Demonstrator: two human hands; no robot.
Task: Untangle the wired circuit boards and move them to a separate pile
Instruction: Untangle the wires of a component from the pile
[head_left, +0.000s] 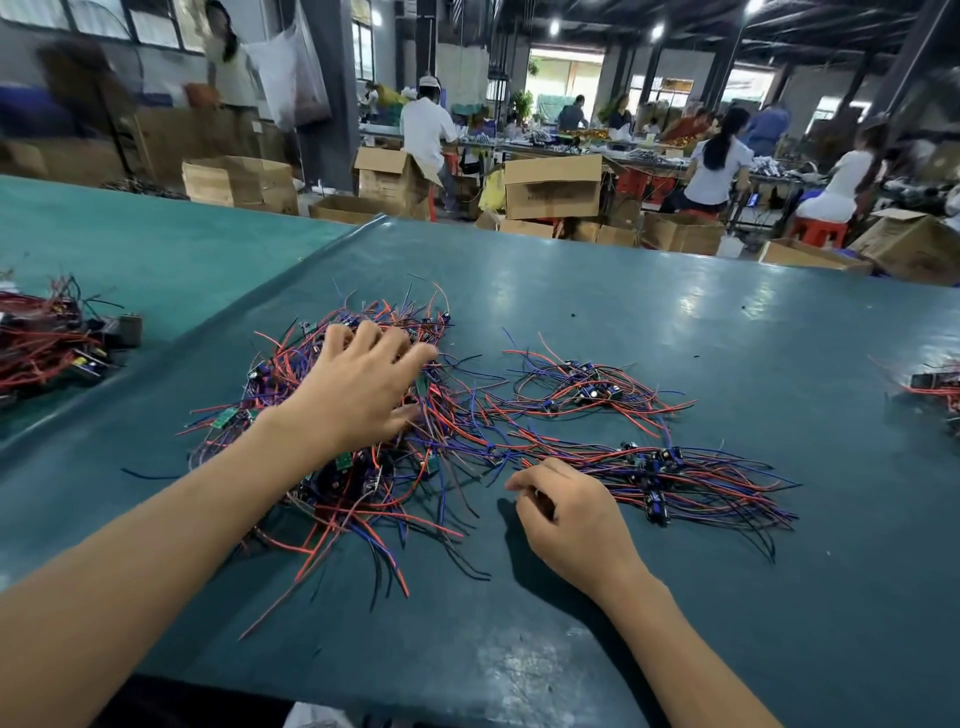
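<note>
Tabletop (675, 322): tangle (452, 421) beneath left grip (356, 397)

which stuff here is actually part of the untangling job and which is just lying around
Job: tangled pile under left hand; separated bundle beside right hand; small cluster behind it.
Lying about: far-left wire heap; right-edge heap; cardboard boxes.

Both bare forearms (156, 545) are reaching forward from the bottom edge, the left from the lower left and the right from the lower right. The left grip (358, 384) is sitting farther out, palm down, wrist straight, fingers (371, 332) spreading and bending slightly at the tips. The right grip (571, 525) is sitting nearer the body, back of hand up, fingers curling under, thumb tip closing toward the forefinger. Can't tell if it's pinching anything.
</note>
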